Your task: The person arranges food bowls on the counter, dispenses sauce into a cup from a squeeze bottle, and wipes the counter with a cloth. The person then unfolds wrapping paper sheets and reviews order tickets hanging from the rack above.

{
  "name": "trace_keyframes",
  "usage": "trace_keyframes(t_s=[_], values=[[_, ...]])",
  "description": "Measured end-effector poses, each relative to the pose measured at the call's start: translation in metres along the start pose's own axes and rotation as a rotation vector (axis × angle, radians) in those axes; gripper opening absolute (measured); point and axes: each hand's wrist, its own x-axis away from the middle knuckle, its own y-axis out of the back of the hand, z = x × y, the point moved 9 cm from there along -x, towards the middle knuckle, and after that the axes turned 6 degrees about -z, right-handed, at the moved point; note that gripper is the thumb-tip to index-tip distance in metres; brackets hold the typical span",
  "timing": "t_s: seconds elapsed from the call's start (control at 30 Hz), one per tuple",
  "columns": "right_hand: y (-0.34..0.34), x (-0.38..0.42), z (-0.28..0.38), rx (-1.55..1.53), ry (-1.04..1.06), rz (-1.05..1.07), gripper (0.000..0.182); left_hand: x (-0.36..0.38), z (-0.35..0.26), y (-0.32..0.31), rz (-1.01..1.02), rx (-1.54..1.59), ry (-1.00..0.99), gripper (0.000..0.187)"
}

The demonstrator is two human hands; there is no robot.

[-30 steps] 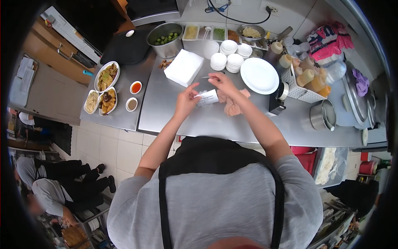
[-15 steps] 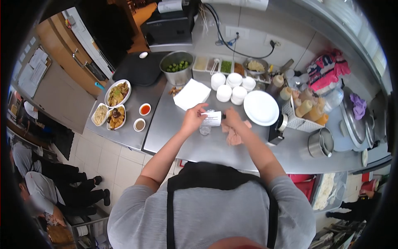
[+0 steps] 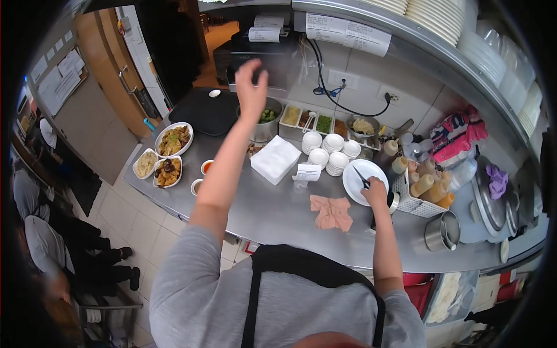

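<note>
My left hand (image 3: 252, 93) is raised in front of the black printer (image 3: 231, 57), with its fingers apart and nothing in them. Above the white plate (image 3: 355, 190), my right hand (image 3: 376, 191) grips a pair of dark scissors (image 3: 360, 176), blades pointing up and left. A printed slip (image 3: 307, 171) lies on a small clear plastic bag (image 3: 300, 184) at the middle of the counter. Nearer to me is a crumpled pink cloth (image 3: 331, 213). White napkins (image 3: 276, 160) are stacked left of the slip.
Stacked sauce dishes (image 3: 318, 156) stand behind the slip. Dishes of food (image 3: 174, 140) and a sauce cup (image 3: 206, 167) are at left. A basket of bottles (image 3: 420, 200) and a metal pot (image 3: 442, 231) are at right. Order slips (image 3: 348, 33) hang from the shelf overhead.
My left hand has let go of the slip, which now rests on the counter, and has risen toward the printer. My right hand has moved right, from the pink cloth to the plate.
</note>
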Motion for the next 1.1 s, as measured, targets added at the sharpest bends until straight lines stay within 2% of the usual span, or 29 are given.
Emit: trace_keyframes(t_s=[0.03,0.1,0.13,0.2,0.23,0.3,0.37,0.43,0.57,0.63,0.7,0.77,0.8,0.83,0.9,0.97,1.07,1.1], values=[[-0.001,0.001,-0.010,0.029,-0.034,0.032,0.038,-0.023,0.007,0.000,-0.074,-0.036,-0.036,0.030],[-0.004,0.006,-0.019,0.014,-0.002,-0.037,0.043,-0.059,0.038,-0.010,-0.145,-0.081,0.056,0.038],[-0.002,0.008,-0.021,-0.001,0.028,-0.106,0.049,-0.074,0.046,-0.017,-0.148,-0.079,0.055,0.038],[0.004,0.011,-0.015,-0.007,0.065,-0.181,0.053,-0.092,0.073,-0.029,-0.104,-0.140,0.238,0.046],[0.011,0.013,-0.006,-0.014,0.100,-0.249,0.057,-0.096,0.071,-0.028,-0.105,-0.136,0.235,0.046],[0.017,0.013,0.005,-0.064,0.106,-0.291,0.052,-0.095,0.088,-0.039,0.041,-0.036,0.480,0.050],[0.032,0.013,0.030,-0.197,0.192,-0.300,0.046,-0.092,0.090,-0.035,0.048,0.071,0.514,0.050],[0.055,0.014,0.058,-0.284,0.240,-0.335,0.040,-0.082,0.081,-0.035,0.047,0.545,0.599,0.049],[0.106,0.016,0.121,-0.707,0.291,-0.334,0.046,-0.031,0.007,-0.017,0.231,0.684,0.594,0.043],[0.123,0.016,0.152,-0.975,0.266,-0.200,0.059,0.009,-0.018,-0.014,0.330,0.694,0.634,0.040],[0.131,0.013,0.176,-1.142,0.304,-0.127,0.070,0.048,-0.047,-0.011,0.422,0.763,0.755,0.037],[0.134,0.009,0.197,-1.347,0.309,-0.050,0.073,0.080,-0.065,-0.008,0.492,0.824,0.830,0.035],[0.131,0.007,0.203,-1.424,0.215,0.006,0.065,0.094,-0.068,-0.006,0.512,0.835,0.876,0.034],[0.126,0.003,0.206,-1.423,0.196,0.005,0.065,0.109,-0.070,-0.005,0.530,0.845,0.921,0.034],[0.123,-0.004,0.214,-1.471,0.247,0.023,0.056,0.136,-0.074,0.001,0.538,0.871,0.961,0.027],[0.116,-0.008,0.211,-1.461,0.221,0.016,0.052,0.163,-0.072,0.011,0.383,0.959,1.136,0.016],[0.111,-0.011,0.205,-1.337,0.207,-0.011,0.048,0.212,-0.098,0.012,0.509,1.051,1.219,0.037],[0.109,-0.011,0.202,-1.335,0.203,-0.008,0.048,0.234,-0.111,0.008,0.648,1.078,1.219,0.050]])
